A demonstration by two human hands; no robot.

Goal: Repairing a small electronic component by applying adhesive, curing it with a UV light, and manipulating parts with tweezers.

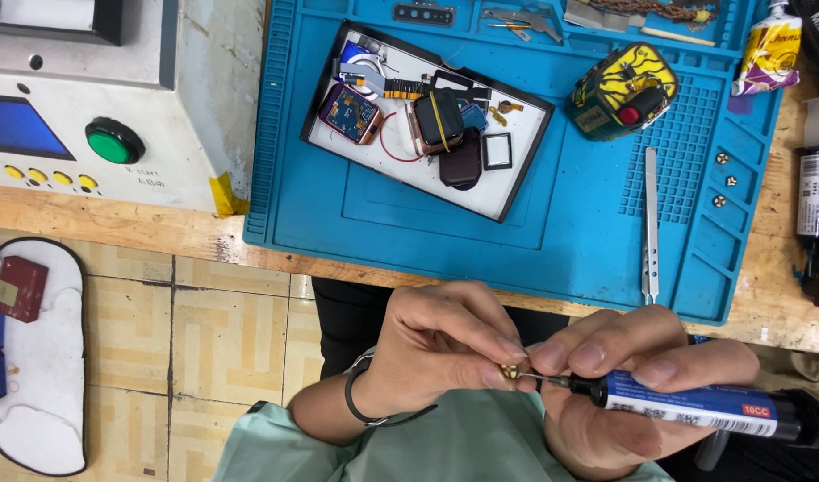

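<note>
While the left hand (436, 344) pinches a small brass part (510, 371) at lower centre frame, the right hand (624, 375) grips a blue adhesive syringe (695, 406), needle tip touching the part, steadied close to the body. Tweezers (650, 223) lie within reach on the blue mat (588, 232) covering the counter (115, 223).

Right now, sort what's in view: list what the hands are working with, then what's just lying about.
In hand:
left hand pinching a small brass part
right hand holding a glue syringe, tip at the part

Lying about:
tweezers on the blue mat
tray of watch parts
yellow-patterned tape measure
glue tube
machine with green button
</note>
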